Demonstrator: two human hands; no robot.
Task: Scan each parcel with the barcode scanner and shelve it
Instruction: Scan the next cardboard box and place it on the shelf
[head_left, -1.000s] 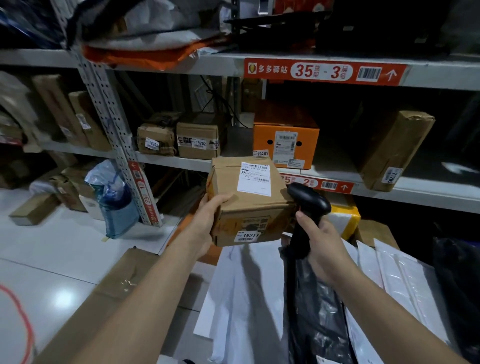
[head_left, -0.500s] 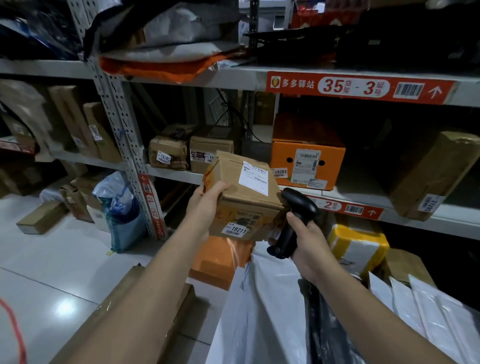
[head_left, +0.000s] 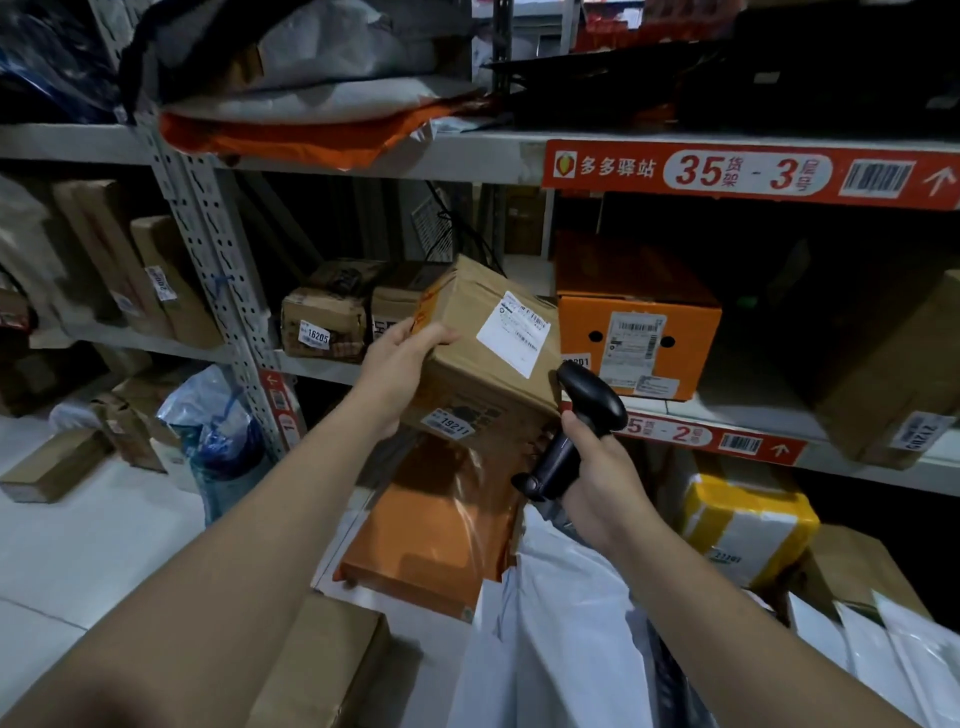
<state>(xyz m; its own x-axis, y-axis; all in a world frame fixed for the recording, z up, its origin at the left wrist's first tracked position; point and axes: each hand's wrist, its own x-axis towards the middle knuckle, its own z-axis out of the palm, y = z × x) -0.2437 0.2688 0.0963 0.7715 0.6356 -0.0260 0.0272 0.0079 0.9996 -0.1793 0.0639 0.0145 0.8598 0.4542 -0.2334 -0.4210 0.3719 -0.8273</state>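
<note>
Here's the cardboard parcel (head_left: 483, 353), up in the air and tilted, right in front of the middle shelf (head_left: 322, 366), level with the gap between the small brown boxes (head_left: 322, 325) on one side and the orange box (head_left: 639, 332) on the other. It isn't down on the shelf yet. Its white shipping label (head_left: 514, 330) faces up and a number sticker (head_left: 449, 423) sits on the near face, much like the stickers on the boxes already shelved. So by my reading some of the job is done. Whether this parcel has had its scan, I can't tell. Plenty is left: white mailer bags (head_left: 561, 623) and a yellow-taped parcel (head_left: 743, 519) wait lower down.

Now the hands. The left hand (head_left: 400, 364) reaches forward on a long, nearly straight arm. Its grip is on the parcel's left side, thumb laid across the top face and the fingers hidden beneath. The right hand (head_left: 602, 478) is bent up at the wrist, its grip wrapped tight round the handle of the barcode scanner (head_left: 582, 415). The scanner's head is just beside the parcel's lower right corner. Whether they touch, I can't say.
</note>
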